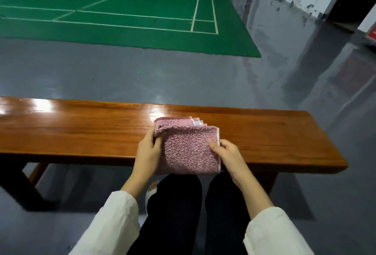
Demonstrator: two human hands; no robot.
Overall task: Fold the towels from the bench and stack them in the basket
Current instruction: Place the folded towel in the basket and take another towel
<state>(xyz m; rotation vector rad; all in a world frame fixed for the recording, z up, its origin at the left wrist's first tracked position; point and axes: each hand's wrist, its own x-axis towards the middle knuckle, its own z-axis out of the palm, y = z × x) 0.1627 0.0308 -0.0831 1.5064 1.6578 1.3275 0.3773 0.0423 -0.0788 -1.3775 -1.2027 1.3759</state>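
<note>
Left hand (147,151) at 9 o'clock and right hand (227,153) at 3 o'clock grip the towel (189,149) on the bench (71,132), folding looks done, so next I think I carry it to the basket I can't see.

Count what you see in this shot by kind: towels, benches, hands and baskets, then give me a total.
pink towel: 1, folded in layers, seemingly a single one
bench: 1
hands: 2, left hand and right hand, both holding the towel
basket: 0 in view
Total: 4
</note>
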